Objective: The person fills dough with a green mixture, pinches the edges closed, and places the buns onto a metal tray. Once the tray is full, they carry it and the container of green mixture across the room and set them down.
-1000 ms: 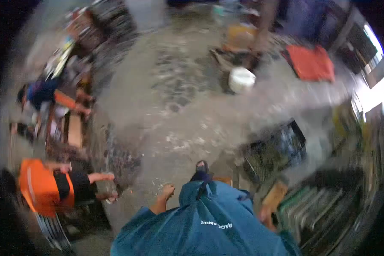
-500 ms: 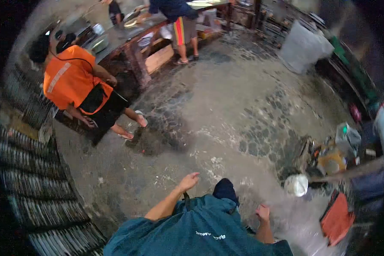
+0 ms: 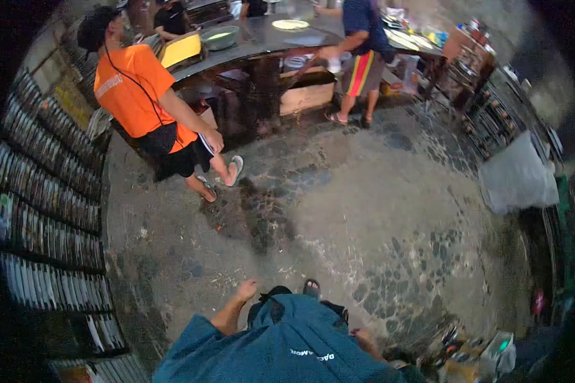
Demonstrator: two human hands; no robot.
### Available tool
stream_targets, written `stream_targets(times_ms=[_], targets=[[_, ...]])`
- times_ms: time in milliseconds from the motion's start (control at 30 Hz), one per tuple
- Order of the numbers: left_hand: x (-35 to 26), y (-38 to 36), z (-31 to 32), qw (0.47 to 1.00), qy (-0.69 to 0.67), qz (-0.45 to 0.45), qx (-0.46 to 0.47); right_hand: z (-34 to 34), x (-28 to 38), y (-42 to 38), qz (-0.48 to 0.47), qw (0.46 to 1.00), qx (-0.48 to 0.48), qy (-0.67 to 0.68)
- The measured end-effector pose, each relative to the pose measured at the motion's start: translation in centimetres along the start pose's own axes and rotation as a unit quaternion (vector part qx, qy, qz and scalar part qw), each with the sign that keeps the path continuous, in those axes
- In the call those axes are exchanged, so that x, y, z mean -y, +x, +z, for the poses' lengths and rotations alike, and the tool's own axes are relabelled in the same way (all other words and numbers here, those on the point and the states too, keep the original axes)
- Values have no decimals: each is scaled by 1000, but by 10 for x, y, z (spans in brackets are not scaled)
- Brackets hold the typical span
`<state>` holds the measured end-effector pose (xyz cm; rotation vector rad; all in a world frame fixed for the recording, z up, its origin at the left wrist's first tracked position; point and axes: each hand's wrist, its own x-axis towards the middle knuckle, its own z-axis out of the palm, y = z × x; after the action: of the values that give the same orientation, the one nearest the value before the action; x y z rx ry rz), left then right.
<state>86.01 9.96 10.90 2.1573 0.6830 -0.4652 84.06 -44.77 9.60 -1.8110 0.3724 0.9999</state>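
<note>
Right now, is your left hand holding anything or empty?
Empty: the left hand hangs with fingers loosely spread above the wet floor, gripping nothing.

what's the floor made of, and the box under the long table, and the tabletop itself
The floor looks like worn concrete with stone cobbles showing through, dark and glossy in patches, probably wet. The box seems to be bare pale wood: flat plank-like sides, matte. The tabletop is dark and reflective, maybe metal or polished stone; too blurred to tell.

Both hands hang empty over the wet floor (image 3: 364,210): left hand (image 3: 246,290) open, right hand (image 3: 362,336) seemingly loose.
</note>
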Motion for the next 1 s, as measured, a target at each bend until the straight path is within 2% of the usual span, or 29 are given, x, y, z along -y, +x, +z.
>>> stream_targets(times_ms=[33,67,100,133,167,200,267,300,333,400,433,467,500,533,567,600,667,700,733,767,800,833,867,900,933,1000], targets=[[-25,-23,-20,981,-178,-81,-8,-13,6,21,-3,1000,8,-10],[-55,-49,-43,924,-349,-158,-15,-26,13,43,59,994,47,74],[-31,-40,-43,941,-299,-160,-10,-40,16,75,119,977,85,156],[-4,-44,-41,955,-248,-163,-6,-67,17,115,159,881,206,395],[16,-44,-30,942,-248,-227,1,-92,24,156,159,883,214,386],[27,-47,-27,925,-248,-288,7,-108,52,192,119,929,169,307],[97,-43,-22,810,-459,-309,193,-112,117,252,32,985,72,152],[103,-33,-35,811,-458,-312,189,-107,146,274,-11,997,19,76],[102,-19,-36,859,-401,-276,158,-100,179,293,-55,998,-39,0],[87,22,-28,939,-280,-179,89,-76,299,304,-29,989,-147,17],[83,31,-35,965,-218,-134,56,-66,350,303,-33,988,-151,17],[74,58,-34,983,-156,-91,26,-60,391,301,-46,994,-103,-4],[59,93,-28,994,-94,-47,-6,-56,426,304,-60,996,-54,-26],[53,103,-33,999,-30,-4,-39,-50,450,309,-58,996,-55,-28],[21,155,-49,999,-30,-5,-37,-42,471,316,-77,996,-39,-31],[-1,172,-70,995,31,-90,39,-37,487,320,-98,994,-23,-34],[-41,240,-103,999,-26,-9,-24,-39,502,349,-99,994,-3,-56],[-80,266,-120,990,-105,-67,-61,-46,498,375,-99,992,17,-79],[-132,284,-142,970,-182,-124,-98,-83,466,424,-103,991,15,-79],[-150,315,-147,971,-187,-69,-131,-106,435,469,-206,962,75,-163],[-172,346,-153,968,-191,-15,-163,-108,422,515,-304,911,133,-245],[-195,371,-157,968,-191,-14,-164,-130,442,494,-306,910,133,-245],[-219,397,-158,957,-255,-12,-137,-133,476,479,-138,974,87,-159],[-242,423,-160,942,-318,-11,-111,-122,511,463,34,996,38,-68],[-265,443,-164,941,-319,-11,-116,-137,524,483,31,996,42,-71],[-315,472,-171,924,-378,-48,-38,-177,517,529,38,994,95,-26]])
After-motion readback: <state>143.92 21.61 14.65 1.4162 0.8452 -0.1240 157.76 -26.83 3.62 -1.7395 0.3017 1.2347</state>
